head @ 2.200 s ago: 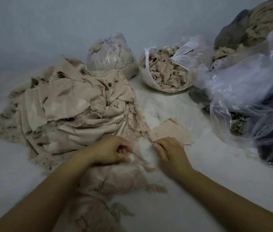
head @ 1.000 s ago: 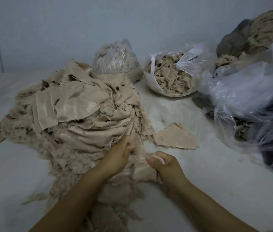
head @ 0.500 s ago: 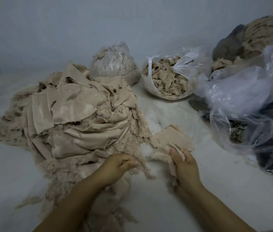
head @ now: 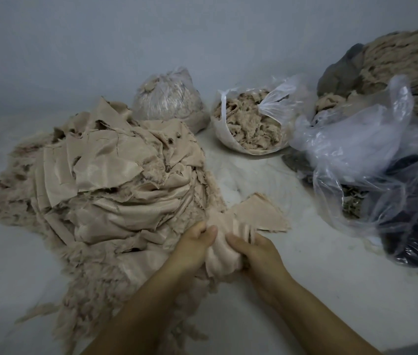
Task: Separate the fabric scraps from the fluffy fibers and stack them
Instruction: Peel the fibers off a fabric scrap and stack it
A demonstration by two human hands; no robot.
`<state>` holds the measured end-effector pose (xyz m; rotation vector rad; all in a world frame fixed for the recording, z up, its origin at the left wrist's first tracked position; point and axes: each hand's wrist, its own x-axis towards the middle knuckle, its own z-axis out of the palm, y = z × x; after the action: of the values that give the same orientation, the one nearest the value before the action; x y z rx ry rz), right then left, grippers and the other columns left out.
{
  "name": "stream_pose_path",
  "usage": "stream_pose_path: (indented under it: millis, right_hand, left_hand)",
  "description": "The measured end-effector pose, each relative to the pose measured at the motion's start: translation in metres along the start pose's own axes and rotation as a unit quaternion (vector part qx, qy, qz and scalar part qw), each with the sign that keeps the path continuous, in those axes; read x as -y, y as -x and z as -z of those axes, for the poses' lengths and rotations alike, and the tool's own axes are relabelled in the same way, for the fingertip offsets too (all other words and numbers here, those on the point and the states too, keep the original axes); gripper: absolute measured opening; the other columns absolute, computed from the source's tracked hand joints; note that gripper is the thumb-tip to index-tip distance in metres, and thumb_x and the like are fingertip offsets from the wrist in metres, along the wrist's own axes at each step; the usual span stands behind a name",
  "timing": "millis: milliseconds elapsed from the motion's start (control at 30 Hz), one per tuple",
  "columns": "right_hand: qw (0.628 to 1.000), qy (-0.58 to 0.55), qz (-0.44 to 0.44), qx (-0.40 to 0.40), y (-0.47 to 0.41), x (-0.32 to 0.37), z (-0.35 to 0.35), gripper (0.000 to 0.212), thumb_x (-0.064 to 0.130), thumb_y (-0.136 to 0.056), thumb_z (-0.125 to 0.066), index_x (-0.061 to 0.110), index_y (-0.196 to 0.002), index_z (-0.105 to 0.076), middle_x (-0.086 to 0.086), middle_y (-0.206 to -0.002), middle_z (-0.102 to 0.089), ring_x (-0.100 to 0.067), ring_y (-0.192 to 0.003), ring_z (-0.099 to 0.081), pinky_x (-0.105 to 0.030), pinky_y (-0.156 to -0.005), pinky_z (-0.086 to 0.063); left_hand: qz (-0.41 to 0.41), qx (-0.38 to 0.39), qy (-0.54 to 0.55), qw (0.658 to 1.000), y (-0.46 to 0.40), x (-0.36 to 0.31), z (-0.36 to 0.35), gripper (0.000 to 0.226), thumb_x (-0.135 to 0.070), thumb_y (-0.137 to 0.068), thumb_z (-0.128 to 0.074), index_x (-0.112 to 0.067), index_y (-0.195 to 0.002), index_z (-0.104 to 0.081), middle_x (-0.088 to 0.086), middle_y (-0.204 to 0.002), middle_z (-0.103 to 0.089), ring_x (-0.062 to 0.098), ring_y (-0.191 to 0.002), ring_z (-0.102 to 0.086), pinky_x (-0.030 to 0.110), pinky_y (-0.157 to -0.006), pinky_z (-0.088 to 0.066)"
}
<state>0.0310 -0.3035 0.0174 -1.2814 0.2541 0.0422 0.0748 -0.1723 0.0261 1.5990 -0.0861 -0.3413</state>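
A big heap of beige fabric scraps (head: pixel 115 190) with fluffy fibers along its edges covers the left of the white surface. A small flat stack of beige scraps (head: pixel 259 213) lies to the right of the heap. Between heap and stack, my left hand (head: pixel 195 244) and my right hand (head: pixel 256 249) both grip one bunched beige scrap (head: pixel 220 252), one on each side. Loose fluffy fibers (head: pixel 95 298) trail toward me under my left forearm.
An open plastic bag of fluffy fibers (head: pixel 249 126) and a tied clear bag (head: pixel 169 101) stand at the back. Crumpled clear plastic bags (head: pixel 372 160) with dark contents fill the right side. A large beige and grey bundle (head: pixel 397 62) sits at the far right.
My right hand has come back from the small stack toward my left hand. Both hands now grip the same bunched scrap and hold it a little higher.
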Motion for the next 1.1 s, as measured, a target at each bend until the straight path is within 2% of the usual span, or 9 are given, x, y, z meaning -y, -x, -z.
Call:
stream_pose_path:
  millis: [133,400,533,567,600,633,733,900,1100]
  right_hand:
    - [0.999,-0.021,-0.020,-0.013,0.000,-0.005,-0.014,0.018,0.019,-0.087,-0.065,0.006,-0.099,-0.068,-0.020,-0.087,-0.072,-0.036,-0.076,-0.071,-0.041,-0.058,-0.056]
    - [0.980,-0.031,0.061,-0.187,-0.012,-0.010,-0.013,0.023,0.019,-0.096,-0.054,0.009,-0.076,-0.056,-0.012,-0.072,-0.062,-0.018,-0.060,-0.061,-0.030,-0.054,-0.051]
    - [0.975,-0.029,0.069,-0.210,-0.013,-0.003,0.002,0.040,0.021,-0.096,-0.056,-0.018,-0.100,-0.049,-0.040,-0.108,-0.053,-0.051,-0.099,-0.056,-0.047,-0.081,-0.051]
    - [0.976,-0.016,0.073,-0.204,-0.013,-0.002,0.003,0.044,0.023,-0.095,-0.058,-0.019,-0.102,-0.049,-0.040,-0.111,-0.051,-0.050,-0.112,-0.045,-0.049,-0.084,-0.050]
    - [0.978,-0.006,0.078,-0.192,-0.013,-0.003,0.002,0.042,0.026,-0.094,-0.059,-0.016,-0.099,-0.054,-0.038,-0.108,-0.055,-0.013,-0.088,-0.036,-0.047,-0.082,-0.050]
    - [0.982,0.003,0.078,-0.172,-0.012,-0.004,0.000,0.036,0.028,-0.093,-0.060,-0.009,-0.092,-0.061,-0.033,-0.101,-0.062,-0.033,-0.082,-0.063,-0.045,-0.079,-0.052]
    - [0.989,0.046,0.073,-0.118,-0.009,-0.010,-0.012,0.031,0.030,-0.092,-0.061,0.001,-0.081,-0.061,-0.019,-0.081,-0.070,-0.023,-0.071,-0.065,-0.037,-0.066,-0.056]
    - [0.977,0.100,0.104,-0.159,-0.010,-0.014,-0.007,0.022,0.027,-0.089,-0.065,0.015,-0.071,-0.064,0.001,-0.064,-0.068,-0.015,-0.060,-0.062,-0.027,-0.053,-0.048]
    - [0.964,0.083,0.104,-0.229,-0.012,-0.012,0.025,0.031,0.030,-0.095,-0.057,0.006,-0.075,-0.055,0.005,-0.037,-0.043,-0.008,-0.033,-0.037,-0.020,-0.036,-0.031]
  left_hand:
    - [-0.101,-0.053,-0.067,0.991,0.002,0.000,-0.010,0.031,-0.014,-0.099,-0.044,-0.018,-0.070,-0.054,-0.012,-0.064,-0.060,-0.002,-0.062,-0.053,0.017,-0.062,-0.044]
    - [-0.148,-0.070,-0.207,0.965,-0.003,0.014,-0.002,0.041,-0.024,-0.094,-0.055,-0.021,-0.054,-0.049,-0.012,-0.050,-0.049,0.000,-0.050,-0.042,0.024,-0.054,-0.035]
    - [-0.117,-0.093,-0.205,0.967,-0.008,0.014,0.022,0.038,-0.026,-0.094,-0.054,-0.007,-0.061,-0.050,-0.007,-0.048,-0.042,0.009,-0.048,-0.037,0.024,-0.049,-0.033]
    - [-0.095,-0.093,-0.203,0.970,-0.008,0.014,0.024,0.042,-0.033,-0.094,-0.051,-0.003,-0.064,-0.053,-0.009,-0.045,-0.041,0.008,-0.044,-0.037,0.020,-0.044,-0.032]
    - [-0.061,-0.073,-0.191,0.977,-0.004,0.011,0.022,0.050,-0.043,-0.093,-0.046,-0.001,-0.071,-0.058,-0.009,-0.043,-0.045,0.007,-0.040,-0.042,0.018,-0.042,-0.034]
    - [-0.017,-0.032,-0.160,0.986,-0.001,0.007,0.018,0.059,-0.054,-0.091,-0.039,-0.002,-0.079,-0.064,-0.006,-0.048,-0.056,0.007,-0.043,-0.052,0.017,-0.043,-0.040]
    - [0.025,0.089,0.028,0.995,0.007,0.001,-0.003,0.059,-0.059,-0.089,-0.043,-0.009,-0.104,-0.070,0.009,-0.097,-0.074,0.020,-0.096,-0.069,0.031,-0.083,-0.055]
    - [-0.018,-0.144,0.035,0.989,0.003,-0.002,-0.022,0.027,-0.029,-0.096,-0.051,-0.004,-0.091,-0.059,0.014,-0.084,-0.066,0.029,-0.078,-0.065,0.039,-0.071,-0.053]
    - [0.003,-0.147,0.082,0.986,0.000,-0.009,-0.002,0.029,-0.027,-0.098,-0.048,-0.002,-0.108,-0.059,0.026,-0.113,-0.063,0.041,-0.106,-0.060,0.055,-0.096,-0.046]
